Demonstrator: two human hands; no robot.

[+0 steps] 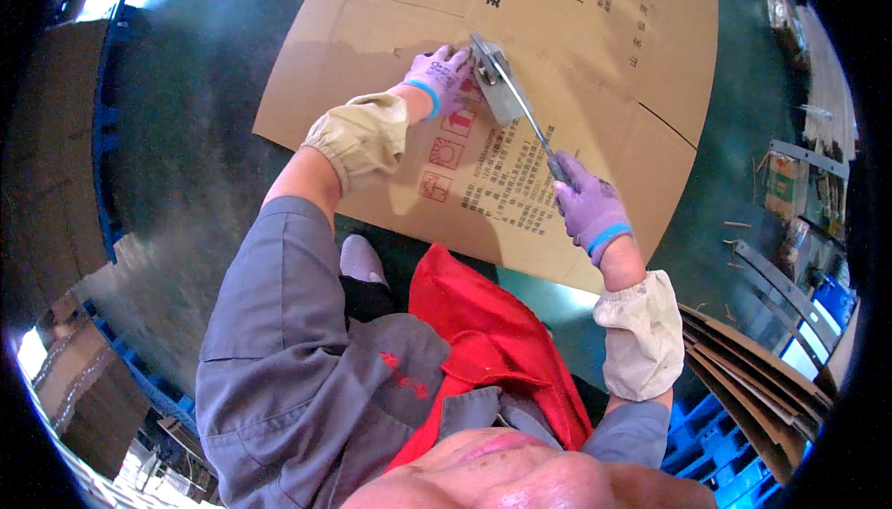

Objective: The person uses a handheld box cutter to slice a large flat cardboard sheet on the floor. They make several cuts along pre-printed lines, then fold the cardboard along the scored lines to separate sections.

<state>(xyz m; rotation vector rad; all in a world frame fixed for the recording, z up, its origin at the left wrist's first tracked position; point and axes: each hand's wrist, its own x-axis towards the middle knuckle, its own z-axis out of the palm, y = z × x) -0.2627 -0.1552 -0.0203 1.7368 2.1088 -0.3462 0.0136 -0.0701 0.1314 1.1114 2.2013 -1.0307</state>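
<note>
A large flattened cardboard box point(595, 53) with printed markings lies on the dark green floor. A grey metal lever stapler tool point(502, 91) stands on the cardboard near its middle. My left hand point(439, 77), in a purple glove, presses on the cardboard and touches the tool's head. My right hand point(587, 204), also gloved in purple, grips the end of the tool's long handle point(544, 142). Both forearms wear beige sleeve covers.
A stack of flattened cardboard sheets point(753, 370) lies at the lower right beside blue pallets point(734, 462). Metal strips and scraps point(771, 267) lie on the floor at the right. Brown boxes point(56, 184) stand at the left. A red apron hangs below my chest.
</note>
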